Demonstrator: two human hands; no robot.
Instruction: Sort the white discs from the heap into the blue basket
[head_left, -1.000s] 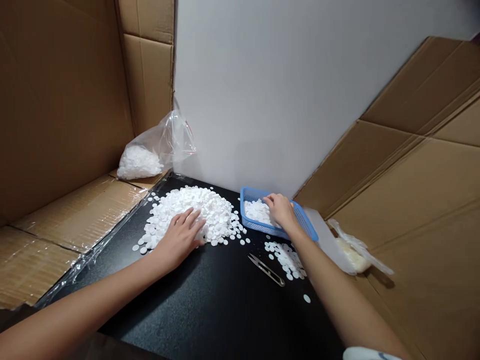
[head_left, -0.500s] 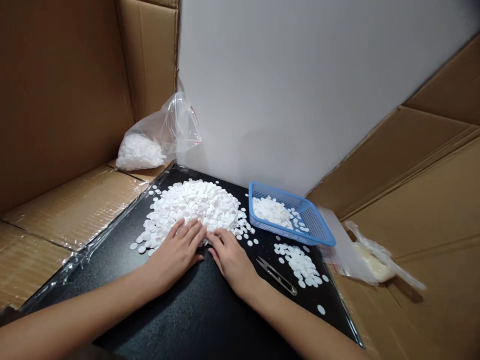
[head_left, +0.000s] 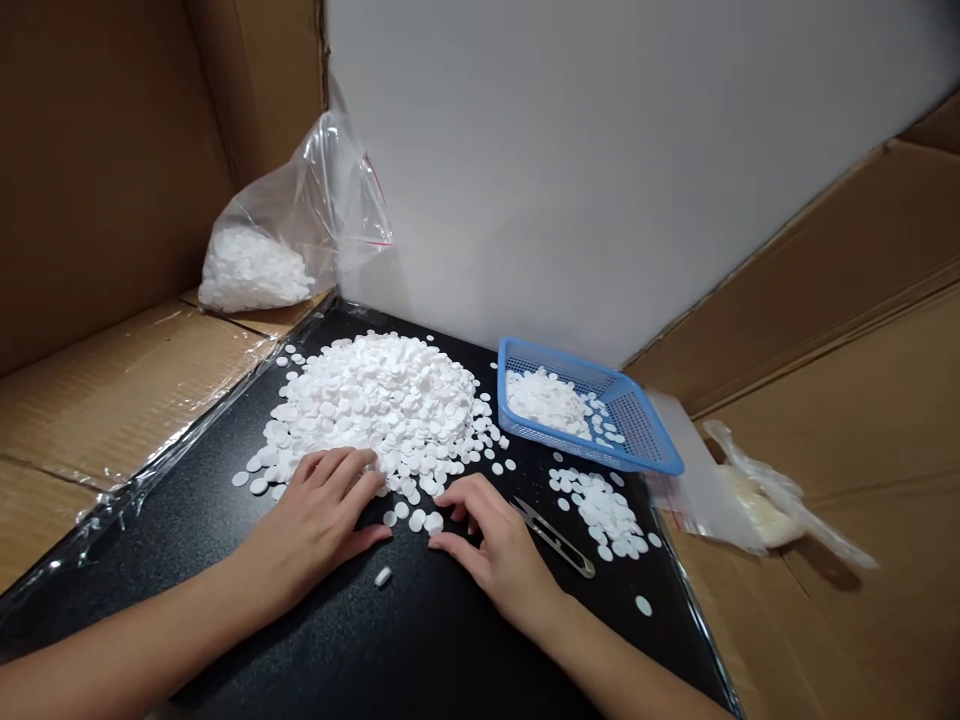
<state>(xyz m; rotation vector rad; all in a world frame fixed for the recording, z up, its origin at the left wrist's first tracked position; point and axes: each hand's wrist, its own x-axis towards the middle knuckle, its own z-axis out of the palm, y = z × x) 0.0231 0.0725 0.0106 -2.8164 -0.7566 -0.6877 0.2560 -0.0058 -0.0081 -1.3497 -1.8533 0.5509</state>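
A big heap of small white discs [head_left: 379, 400] lies on a black tabletop [head_left: 420, 640]. My left hand [head_left: 315, 525] rests palm down at the heap's near edge, fingers stretched out onto the discs. My right hand [head_left: 499, 545] sits just right of it, fingers curled around a few loose discs [head_left: 433, 521] pulled out of the heap. One single disc [head_left: 382, 576] lies between my hands. A blue mesh basket [head_left: 637, 430] with more discs stands to the right.
Metal thread snips [head_left: 559, 540] lie beside my right hand, next to a smaller patch of discs [head_left: 604, 510]. A clear bag of discs [head_left: 262, 265] leans in the far left corner. Cardboard walls stand left and right, and a plastic packet [head_left: 757, 500] lies right.
My right hand left the basket, came to the heap beside my left hand, then dragged a few discs toward me. My left hand slid slightly back. The camera tilted down a little.
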